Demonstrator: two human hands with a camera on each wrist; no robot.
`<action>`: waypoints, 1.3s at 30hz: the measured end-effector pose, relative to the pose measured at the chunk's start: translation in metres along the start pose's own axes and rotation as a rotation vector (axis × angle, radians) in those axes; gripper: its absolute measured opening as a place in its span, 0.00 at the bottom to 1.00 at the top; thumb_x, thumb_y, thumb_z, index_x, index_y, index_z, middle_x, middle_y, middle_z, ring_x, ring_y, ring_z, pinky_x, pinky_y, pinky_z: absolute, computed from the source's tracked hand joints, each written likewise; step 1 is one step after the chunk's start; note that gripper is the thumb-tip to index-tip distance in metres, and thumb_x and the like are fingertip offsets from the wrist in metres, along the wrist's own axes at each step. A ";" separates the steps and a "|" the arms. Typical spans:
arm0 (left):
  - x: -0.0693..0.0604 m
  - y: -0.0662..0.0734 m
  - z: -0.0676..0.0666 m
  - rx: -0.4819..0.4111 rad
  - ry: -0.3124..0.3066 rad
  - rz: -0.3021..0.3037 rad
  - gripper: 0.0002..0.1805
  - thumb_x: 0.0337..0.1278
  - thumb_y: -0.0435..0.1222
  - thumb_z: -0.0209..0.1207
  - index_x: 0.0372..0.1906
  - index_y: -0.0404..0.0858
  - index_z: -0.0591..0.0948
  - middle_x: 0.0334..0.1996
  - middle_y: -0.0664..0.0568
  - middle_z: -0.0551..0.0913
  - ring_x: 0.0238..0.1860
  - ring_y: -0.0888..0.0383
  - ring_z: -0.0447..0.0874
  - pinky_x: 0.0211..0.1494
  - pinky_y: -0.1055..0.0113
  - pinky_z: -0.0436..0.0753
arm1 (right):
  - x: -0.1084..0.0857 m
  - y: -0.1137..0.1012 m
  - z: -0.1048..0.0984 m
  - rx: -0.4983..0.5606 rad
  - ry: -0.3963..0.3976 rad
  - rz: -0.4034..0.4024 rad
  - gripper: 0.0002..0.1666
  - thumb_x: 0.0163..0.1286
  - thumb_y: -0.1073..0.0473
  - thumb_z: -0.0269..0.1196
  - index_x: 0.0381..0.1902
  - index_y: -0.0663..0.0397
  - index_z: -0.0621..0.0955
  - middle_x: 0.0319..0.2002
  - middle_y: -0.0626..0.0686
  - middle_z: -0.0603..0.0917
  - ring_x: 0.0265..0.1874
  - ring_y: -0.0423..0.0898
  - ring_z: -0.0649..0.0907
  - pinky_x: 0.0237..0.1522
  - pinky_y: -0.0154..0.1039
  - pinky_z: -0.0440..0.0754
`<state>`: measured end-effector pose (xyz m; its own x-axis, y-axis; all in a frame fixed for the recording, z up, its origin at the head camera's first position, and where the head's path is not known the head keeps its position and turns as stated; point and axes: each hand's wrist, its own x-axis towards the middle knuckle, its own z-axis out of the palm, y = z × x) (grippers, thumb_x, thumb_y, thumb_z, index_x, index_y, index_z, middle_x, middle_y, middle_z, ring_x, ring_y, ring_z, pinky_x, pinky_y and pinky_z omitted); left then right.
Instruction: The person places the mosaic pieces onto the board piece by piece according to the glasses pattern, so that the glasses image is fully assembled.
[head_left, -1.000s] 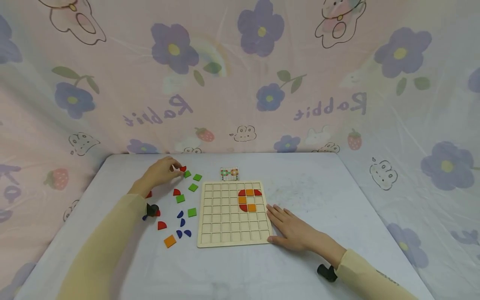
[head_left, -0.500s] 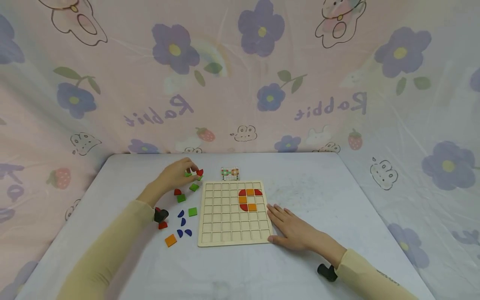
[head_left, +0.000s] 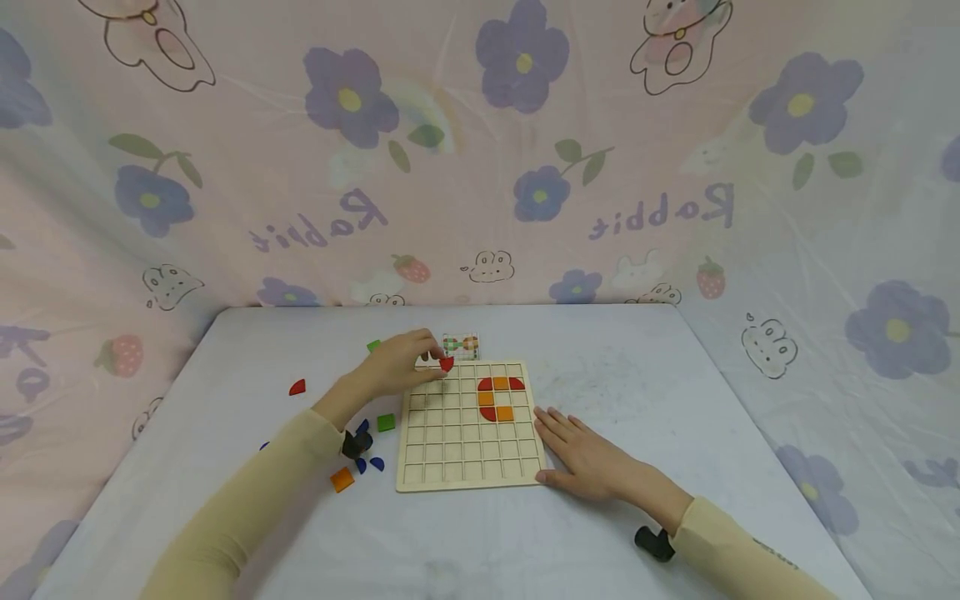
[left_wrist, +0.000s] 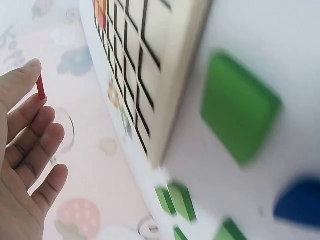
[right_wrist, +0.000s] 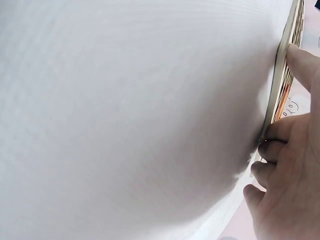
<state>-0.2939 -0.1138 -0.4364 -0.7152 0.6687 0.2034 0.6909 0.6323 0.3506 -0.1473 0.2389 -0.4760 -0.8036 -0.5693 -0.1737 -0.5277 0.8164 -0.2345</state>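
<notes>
In the head view my left hand (head_left: pixel 397 364) pinches a red quarter-circle piece (head_left: pixel 447 364) between thumb and forefinger, above the top left of the wooden grid board (head_left: pixel 450 485). The left wrist view shows that red piece (left_wrist: pixel 41 87) edge-on at the fingertips, the other fingers loosely bent. Red and orange pieces (head_left: pixel 486 399) lie in cells at the board's upper right. My right hand (head_left: pixel 588 460) lies flat with fingers extended, touching the board's right edge. In the right wrist view, the thumb and fingers of the right hand (right_wrist: pixel 292 165) rest along that edge.
A small pattern card (head_left: pixel 461 346) lies behind the board. Left of it are green squares (head_left: pixel 386 422), blue half-circles (head_left: pixel 377 464), an orange square (head_left: pixel 342 480) and a red quarter-circle (head_left: pixel 297 387). My left forearm hides some loose pieces. Printed cloth (head_left: pixel 465 167) hangs behind the table.
My left hand has carried the red piece rightward from the loose green squares to above the board's upper left. The right hand has stayed at the board's edge.
</notes>
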 end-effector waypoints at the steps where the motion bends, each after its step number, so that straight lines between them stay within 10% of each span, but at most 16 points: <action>1: 0.002 0.004 0.002 0.002 -0.008 0.012 0.15 0.64 0.46 0.71 0.49 0.42 0.86 0.46 0.54 0.83 0.45 0.54 0.83 0.48 0.61 0.83 | 0.000 0.000 0.000 0.000 0.002 -0.001 0.50 0.78 0.35 0.56 0.81 0.63 0.57 0.83 0.59 0.53 0.82 0.60 0.53 0.79 0.60 0.54; 13: 0.022 0.037 0.031 0.057 -0.080 0.227 0.15 0.65 0.48 0.70 0.47 0.41 0.87 0.44 0.56 0.83 0.43 0.59 0.84 0.47 0.66 0.83 | 0.000 0.001 0.001 -0.006 0.004 -0.004 0.50 0.78 0.34 0.56 0.82 0.63 0.57 0.83 0.59 0.52 0.82 0.59 0.53 0.78 0.60 0.55; 39: 0.058 0.083 0.077 0.238 -0.234 0.263 0.17 0.67 0.56 0.65 0.47 0.49 0.87 0.45 0.60 0.82 0.44 0.64 0.80 0.48 0.66 0.81 | -0.001 0.001 0.000 -0.007 0.005 -0.012 0.50 0.79 0.34 0.54 0.82 0.63 0.57 0.83 0.59 0.52 0.82 0.59 0.53 0.79 0.60 0.54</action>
<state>-0.2701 0.0078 -0.4659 -0.4869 0.8727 0.0351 0.8714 0.4827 0.0878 -0.1465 0.2404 -0.4761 -0.7988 -0.5782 -0.1661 -0.5389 0.8104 -0.2298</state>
